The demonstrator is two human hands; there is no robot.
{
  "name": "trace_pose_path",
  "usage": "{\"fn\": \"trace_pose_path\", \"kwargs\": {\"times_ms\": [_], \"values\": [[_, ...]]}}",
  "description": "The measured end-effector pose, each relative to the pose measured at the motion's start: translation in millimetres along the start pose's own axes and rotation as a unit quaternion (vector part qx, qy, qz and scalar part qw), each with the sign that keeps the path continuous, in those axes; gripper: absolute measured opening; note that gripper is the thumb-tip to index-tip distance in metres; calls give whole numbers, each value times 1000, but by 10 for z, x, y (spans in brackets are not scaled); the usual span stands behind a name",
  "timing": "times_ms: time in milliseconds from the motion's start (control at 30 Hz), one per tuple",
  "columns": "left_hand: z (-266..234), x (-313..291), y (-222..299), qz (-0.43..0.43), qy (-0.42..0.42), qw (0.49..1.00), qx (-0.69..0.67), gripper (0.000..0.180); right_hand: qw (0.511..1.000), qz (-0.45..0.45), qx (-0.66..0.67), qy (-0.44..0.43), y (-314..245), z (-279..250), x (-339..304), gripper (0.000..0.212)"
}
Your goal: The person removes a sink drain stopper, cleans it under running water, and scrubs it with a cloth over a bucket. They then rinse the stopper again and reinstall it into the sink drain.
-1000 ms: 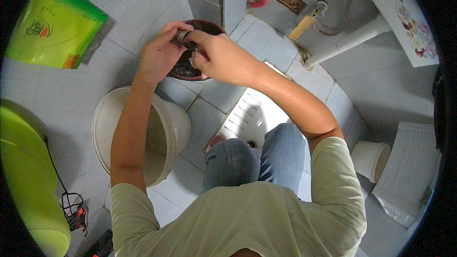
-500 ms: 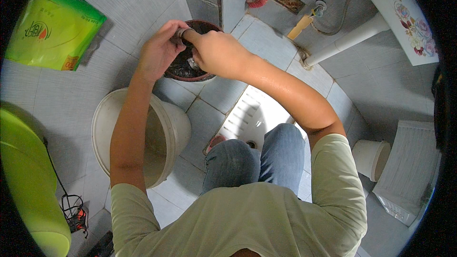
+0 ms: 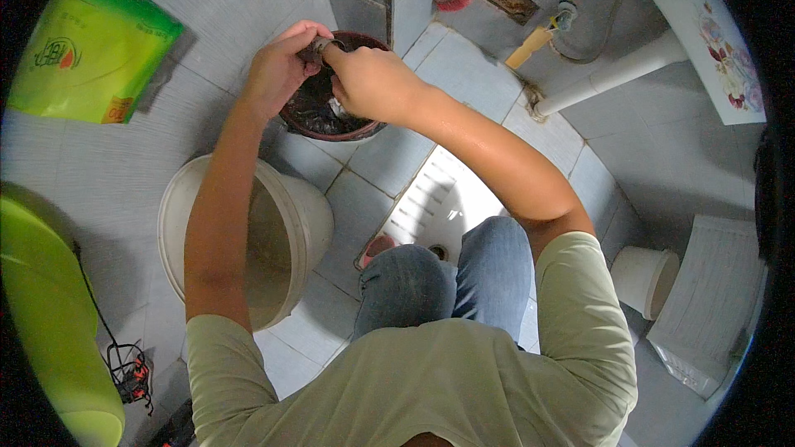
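Note:
Above a dark red-brown waste bin (image 3: 319,135) lined with a black bag, both my hands meet. My left hand (image 3: 275,74) is closed around a small grey, round, tube-like piece (image 3: 316,49), held between thumb and fingers. My right hand (image 3: 377,85) is curled, its index finger reaching into or against the piece's opening; I cannot tell how deep. A whitish scrap (image 3: 337,106) shows just below the right hand, over the bag. Its contact with the fingers is hidden.
A large white bucket (image 3: 315,215) stands under my left forearm. A white squat toilet (image 3: 447,199) lies before my knees. A green package (image 3: 91,50) is at the left wall. A white pipe (image 3: 613,76) and a yellow-handled valve (image 3: 530,48) are at far right.
The view has shifted slightly. Both hands stay together over the bin on the grey piece, with only a small turn of the piece and fingers.

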State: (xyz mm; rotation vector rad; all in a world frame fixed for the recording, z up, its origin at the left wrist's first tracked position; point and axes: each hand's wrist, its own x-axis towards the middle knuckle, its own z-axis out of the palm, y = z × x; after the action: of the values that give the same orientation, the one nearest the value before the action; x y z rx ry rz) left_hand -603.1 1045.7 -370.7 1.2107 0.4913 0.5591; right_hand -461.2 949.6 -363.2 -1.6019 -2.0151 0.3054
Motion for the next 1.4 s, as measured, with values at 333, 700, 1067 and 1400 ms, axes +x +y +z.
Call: {"fn": "trace_pose_path", "kwargs": {"times_ms": [333,700,1067,1400], "values": [[-289,111,-154,-28,27,999,29,21,999,1,42,-31,241,238,138,35],[-538,273,-379,-13,55,997,42,19,989,29,147,-12,447,469,129,29],[-561,195,-240,35,54,988,-140,20,989,-52,-73,-122,974,1052,-169,38],[-443,172,-186,35,-39,985,-166,19,960,24,263,88,69,51,36,33]]}}
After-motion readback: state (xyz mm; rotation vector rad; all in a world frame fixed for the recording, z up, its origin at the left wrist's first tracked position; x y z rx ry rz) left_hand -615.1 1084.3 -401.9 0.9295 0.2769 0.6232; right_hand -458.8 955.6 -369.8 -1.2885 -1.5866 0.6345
